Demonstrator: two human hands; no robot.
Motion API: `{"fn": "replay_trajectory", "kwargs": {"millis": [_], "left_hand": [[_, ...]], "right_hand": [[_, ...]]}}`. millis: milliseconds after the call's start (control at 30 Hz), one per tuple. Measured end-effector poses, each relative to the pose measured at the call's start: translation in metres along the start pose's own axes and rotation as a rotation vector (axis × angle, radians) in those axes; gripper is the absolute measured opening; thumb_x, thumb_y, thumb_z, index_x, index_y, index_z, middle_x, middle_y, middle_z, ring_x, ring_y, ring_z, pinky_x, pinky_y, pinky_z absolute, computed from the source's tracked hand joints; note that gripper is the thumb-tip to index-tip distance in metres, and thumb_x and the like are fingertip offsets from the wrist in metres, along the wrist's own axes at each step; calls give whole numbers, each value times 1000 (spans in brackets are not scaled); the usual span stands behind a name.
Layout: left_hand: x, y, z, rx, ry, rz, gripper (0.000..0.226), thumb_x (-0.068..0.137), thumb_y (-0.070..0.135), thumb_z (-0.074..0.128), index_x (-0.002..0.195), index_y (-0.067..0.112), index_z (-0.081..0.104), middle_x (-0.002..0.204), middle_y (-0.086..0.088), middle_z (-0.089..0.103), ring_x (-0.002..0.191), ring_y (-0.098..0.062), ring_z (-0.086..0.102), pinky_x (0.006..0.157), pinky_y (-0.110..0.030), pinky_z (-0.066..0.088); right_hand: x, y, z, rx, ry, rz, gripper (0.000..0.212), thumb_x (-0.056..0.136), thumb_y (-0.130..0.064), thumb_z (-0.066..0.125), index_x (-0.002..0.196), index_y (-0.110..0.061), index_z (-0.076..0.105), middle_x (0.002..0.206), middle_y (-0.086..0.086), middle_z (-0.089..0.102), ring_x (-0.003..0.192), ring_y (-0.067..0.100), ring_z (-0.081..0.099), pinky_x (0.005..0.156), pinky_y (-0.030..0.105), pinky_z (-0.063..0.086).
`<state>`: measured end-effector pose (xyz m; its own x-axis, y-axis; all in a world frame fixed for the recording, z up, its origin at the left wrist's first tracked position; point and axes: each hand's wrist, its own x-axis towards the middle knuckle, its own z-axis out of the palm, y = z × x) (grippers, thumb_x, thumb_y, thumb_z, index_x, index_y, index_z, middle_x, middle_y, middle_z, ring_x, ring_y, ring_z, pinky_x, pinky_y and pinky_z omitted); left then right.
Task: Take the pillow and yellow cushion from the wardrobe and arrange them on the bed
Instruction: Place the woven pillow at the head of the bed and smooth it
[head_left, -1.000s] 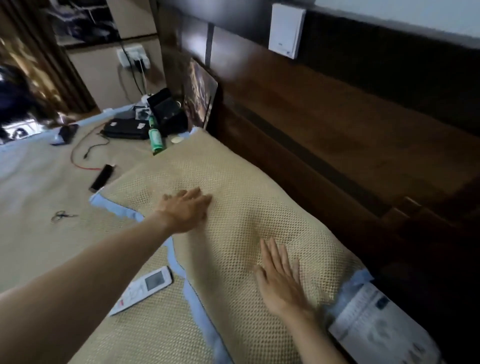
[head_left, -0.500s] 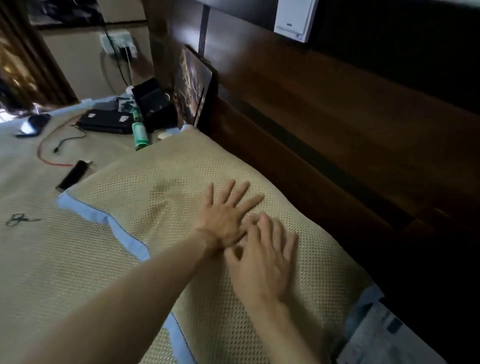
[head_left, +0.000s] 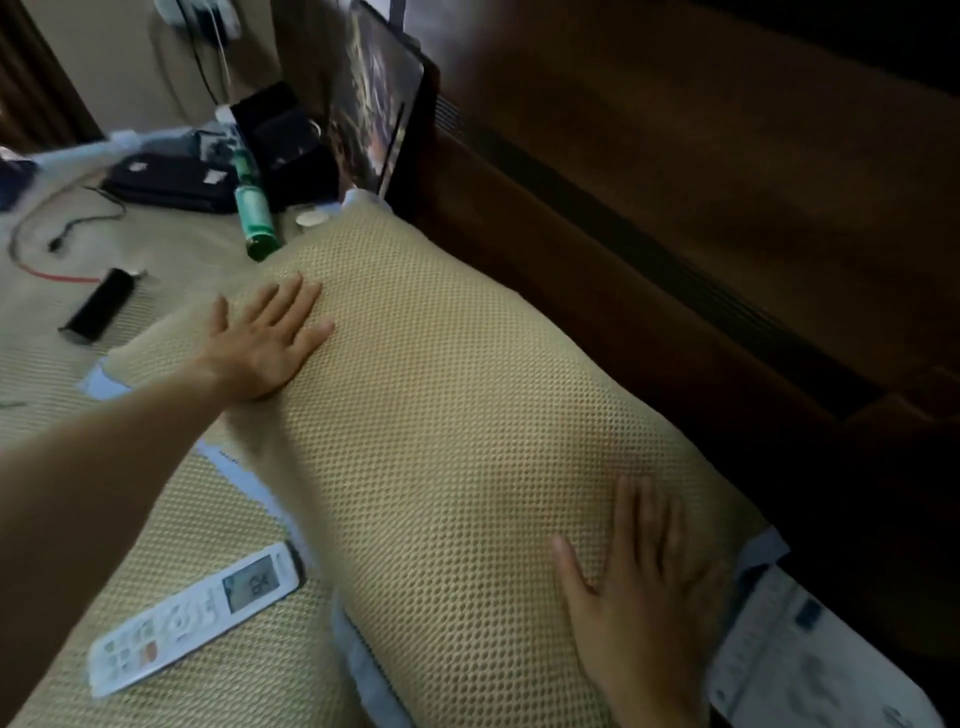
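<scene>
Under both flat palms, the pillow (head_left: 457, 415) has a rough, matt mesh cloth with small holes. Just beyond the right hand (head_left: 644, 597), the headboard (head_left: 675, 208) is smooth dark wood. Below the left hand (head_left: 265, 343), the remote (head_left: 197, 618) is glossy white plastic.

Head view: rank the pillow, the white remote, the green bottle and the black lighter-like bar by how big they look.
1. pillow, by far the largest
2. white remote, though it lies nearest the camera, which inflates it
3. green bottle and black bar: these look alike, and the bottle lies farther off, so no ranking.
</scene>
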<state>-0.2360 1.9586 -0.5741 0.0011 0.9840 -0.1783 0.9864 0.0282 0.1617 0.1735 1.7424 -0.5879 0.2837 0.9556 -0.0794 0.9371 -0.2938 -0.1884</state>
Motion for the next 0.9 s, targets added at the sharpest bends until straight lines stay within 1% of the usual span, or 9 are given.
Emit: {"fn": "replay_trajectory", "kwargs": {"millis": [100,167,267,333,400,533,600,733,900], "left_hand": [[6,-4,2,36,-74,-12,70,80,84,-8,142,56,-26,161,18,-20,149,-11,-12,114,-62,-9],[10,18,-2,46,-51,-54,72,88,75,0,152,43,-12,164,9,-14,151,-21,-7,113,-66,-5],[-8,80,-13,-40,109,10,70,94,58,13,155,26,9,166,-5,7,149,-31,10,115,-65,8],[-32,131,-13,-86,169,167,67,95,59,11,155,30,11,165,-5,12,149,-28,12,117,-60,10],[-56,176,-3,-97,178,345,62,97,62,6,155,40,7,166,-1,6,151,-24,2,120,-57,4],[-79,206,23,7,218,527,58,98,65,6,154,47,2,165,8,-3,150,-14,-13,119,-53,-9],[-73,198,28,17,224,532,60,97,68,8,154,48,1,165,10,-3,149,-11,-13,120,-51,-9],[-58,179,28,10,188,416,71,90,79,5,153,48,-6,164,14,-9,148,-8,-16,119,-50,-12],[-60,154,28,6,124,292,71,88,79,-5,150,47,-20,162,15,-20,147,-8,-21,119,-50,-13]], "right_hand": [[-2,-12,-2,58,-34,-9,90,79,-90,1,151,-42,-25,164,-13,-22,153,18,-17,118,67,-6],[3,-15,-13,64,-94,-25,90,82,-87,7,154,-40,-17,166,-10,-18,153,21,-17,118,67,1],[16,-22,-39,26,-97,-48,93,80,-80,27,156,-30,8,168,4,7,153,32,2,118,68,8],[27,-34,-54,-7,13,-101,90,79,-77,31,154,-28,17,165,8,17,151,33,15,117,69,13],[37,-50,-57,-19,85,-182,84,85,-78,22,156,-34,11,167,5,12,152,33,12,117,68,9],[52,-68,-35,11,-12,-235,73,91,-75,6,155,-42,-7,168,-4,-10,154,30,-10,117,69,-2],[52,-64,-22,23,17,-229,73,91,-76,4,155,-43,-8,168,-6,-11,154,28,-12,117,68,-4],[46,-46,-8,29,119,-172,75,90,-80,8,156,-44,1,169,-4,4,154,28,-1,115,68,-5],[15,-16,-8,50,46,-88,76,90,-81,6,156,-44,-3,169,-4,-1,154,24,-7,115,72,-2]]}}
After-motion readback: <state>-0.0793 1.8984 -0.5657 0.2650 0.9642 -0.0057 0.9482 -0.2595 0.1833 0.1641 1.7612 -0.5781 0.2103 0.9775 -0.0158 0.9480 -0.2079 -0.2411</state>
